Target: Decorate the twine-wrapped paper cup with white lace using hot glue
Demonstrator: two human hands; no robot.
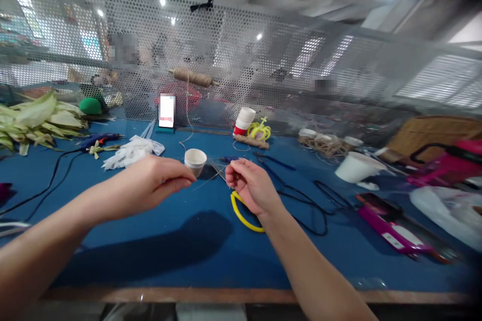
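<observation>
My left hand (156,180) and my right hand (250,183) hover above the blue table (181,241), both pinched shut. Between their fingertips runs a thin clear strip or thread (211,176), hard to make out. A small white paper cup (195,160) stands just behind the gap between the hands. A yellow-handled tool (243,215) lies on the table under my right wrist.
Green leaves (35,120) lie at far left, white scraps (130,153) behind my left hand. Black cables (301,200), a tipped white cup (354,166), pink tools (391,228), stacked cups (244,120), a phone (166,110) and a twine spool (193,77) by the perforated screen (263,70).
</observation>
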